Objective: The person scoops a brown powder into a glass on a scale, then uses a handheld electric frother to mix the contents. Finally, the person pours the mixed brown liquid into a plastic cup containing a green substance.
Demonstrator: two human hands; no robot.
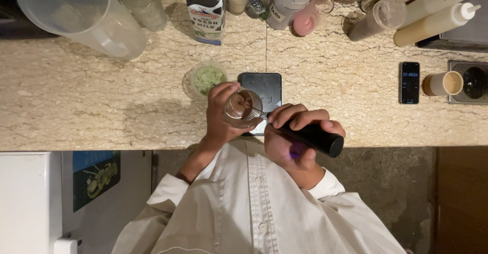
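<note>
My left hand (219, 112) grips a small clear glass (243, 108) with a brown liquid in it, held over a black flat scale (264, 87) on the stone counter. My right hand (292, 139) holds a black cylindrical handheld tool (314, 137), its tip pointing into the glass's rim. A small clear cup of green powder (207, 77) stands just left of the scale, touching distance from my left hand.
At the counter's back stand a large clear pitcher (86, 16), a milk carton (206, 10), several jars and squeeze bottles (434, 22). A phone showing a timer (409, 82) and a tan cup (443, 84) lie at right. The counter's front edge (101, 147) runs below my hands.
</note>
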